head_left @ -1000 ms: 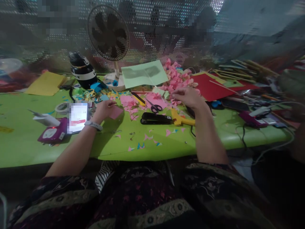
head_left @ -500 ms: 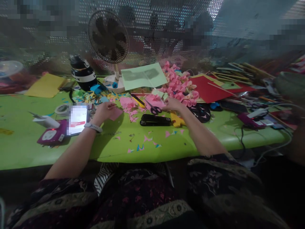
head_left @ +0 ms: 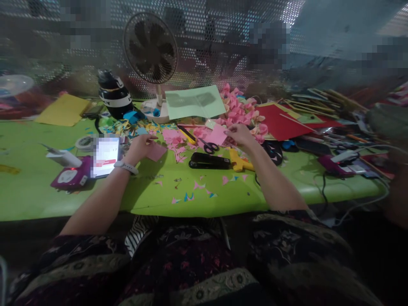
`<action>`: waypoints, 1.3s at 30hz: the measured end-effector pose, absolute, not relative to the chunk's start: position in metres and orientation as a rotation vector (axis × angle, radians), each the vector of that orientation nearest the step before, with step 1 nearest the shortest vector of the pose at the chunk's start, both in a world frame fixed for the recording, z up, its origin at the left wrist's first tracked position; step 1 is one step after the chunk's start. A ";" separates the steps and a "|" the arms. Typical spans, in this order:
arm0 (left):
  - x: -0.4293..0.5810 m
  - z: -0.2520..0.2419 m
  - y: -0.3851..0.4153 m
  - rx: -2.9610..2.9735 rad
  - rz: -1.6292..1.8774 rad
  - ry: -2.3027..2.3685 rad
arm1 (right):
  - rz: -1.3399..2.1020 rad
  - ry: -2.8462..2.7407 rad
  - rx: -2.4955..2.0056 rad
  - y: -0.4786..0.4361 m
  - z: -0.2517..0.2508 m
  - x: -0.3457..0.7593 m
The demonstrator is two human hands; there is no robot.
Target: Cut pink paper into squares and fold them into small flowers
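Note:
My left hand (head_left: 140, 146), with a white watch at the wrist, rests on the green table (head_left: 38, 199) and pinches a folded pink paper piece (head_left: 156, 151). My right hand (head_left: 240, 135) reaches further back and holds a pink paper square (head_left: 217, 135) by its edge, lifted slightly above the scraps. Black-handled scissors (head_left: 208, 145) lie just left of that hand. A black stapler (head_left: 209, 160) and a yellow glue gun (head_left: 239, 161) lie in front of it. A heap of pink folded paper flowers (head_left: 241, 109) sits just behind my right hand.
A small fan (head_left: 151, 55) and a black bottle (head_left: 114, 95) stand at the back. A phone (head_left: 105, 156), purple device (head_left: 68, 178) and tape roll (head_left: 83, 143) lie at left. Red paper (head_left: 280, 121), sticks and cables crowd the right. Paper scraps litter the middle.
My right hand left the flower heap, dropped toward the scissors, and now holds a pink paper square raised off the table. My left hand has stayed put with its pink piece.

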State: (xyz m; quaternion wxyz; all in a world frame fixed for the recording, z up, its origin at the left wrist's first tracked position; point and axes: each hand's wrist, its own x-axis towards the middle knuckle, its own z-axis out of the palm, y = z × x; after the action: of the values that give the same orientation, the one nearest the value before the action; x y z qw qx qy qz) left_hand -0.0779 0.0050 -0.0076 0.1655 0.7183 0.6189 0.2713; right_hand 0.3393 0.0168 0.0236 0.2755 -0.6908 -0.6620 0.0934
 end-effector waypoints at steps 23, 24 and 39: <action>-0.098 0.088 -0.004 1.659 1.513 1.721 | 0.149 -2.619 -1.658 0.097 0.053 0.251; -0.097 0.096 0.000 1.676 1.509 1.711 | 0.137 -2.675 -1.634 0.104 0.050 0.242; 0.008 0.029 0.104 2.506 0.337 1.668 | -0.313 -2.880 -1.519 0.119 0.038 0.211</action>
State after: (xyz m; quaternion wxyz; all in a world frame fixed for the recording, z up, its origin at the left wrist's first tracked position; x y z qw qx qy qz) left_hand 0.0077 0.1043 0.0286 0.0562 0.8259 0.5500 0.1111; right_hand 0.2106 0.1194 0.0384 -0.0644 -0.4634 -0.8786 -0.0954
